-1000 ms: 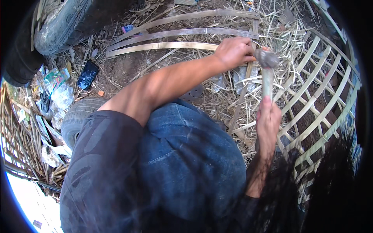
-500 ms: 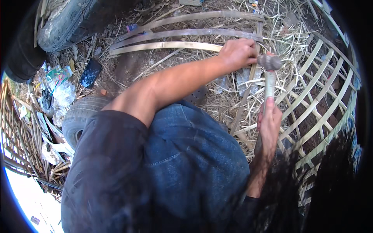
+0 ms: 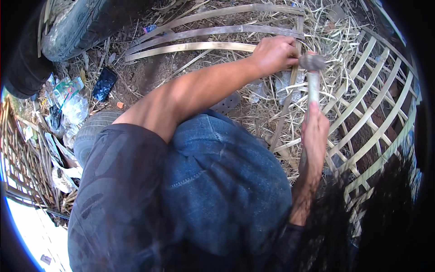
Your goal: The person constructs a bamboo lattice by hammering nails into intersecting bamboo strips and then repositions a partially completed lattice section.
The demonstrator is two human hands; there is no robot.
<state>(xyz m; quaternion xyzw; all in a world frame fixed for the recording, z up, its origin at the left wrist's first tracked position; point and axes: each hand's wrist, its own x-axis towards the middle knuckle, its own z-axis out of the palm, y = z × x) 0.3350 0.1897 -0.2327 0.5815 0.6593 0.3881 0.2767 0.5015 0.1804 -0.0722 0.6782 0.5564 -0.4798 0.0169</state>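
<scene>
My right hand (image 3: pixel 316 131) is wrapped round the pale handle of a hammer (image 3: pixel 313 86). Its grey head is blurred, close to the fingertips of my left hand (image 3: pixel 275 55). The left fingers are pressed together over the end of a pale bamboo strip (image 3: pixel 206 46), where it meets a narrow upright slat (image 3: pixel 289 102). Whatever lies between those fingertips is hidden. Two more long strips, a greyish one (image 3: pixel 217 31) and a brown one (image 3: pixel 226 10), lie beyond it, their right ends near the slat's top.
A woven bamboo lattice (image 3: pixel 369 111) stands at the right. Dry shavings (image 3: pixel 333 34) litter the ground. Tyres (image 3: pixel 74 34) lie at upper left and beside my left thigh. Plastic waste (image 3: pixel 72 106), a dark blue flat piece (image 3: pixel 105 84) and a stick basket (image 3: pixel 22 154) are at left.
The hammer stays close to my left fingertips, its head blurred in both frames. The ground and strips sit slightly higher in the picture. Both hands keep their grips.
</scene>
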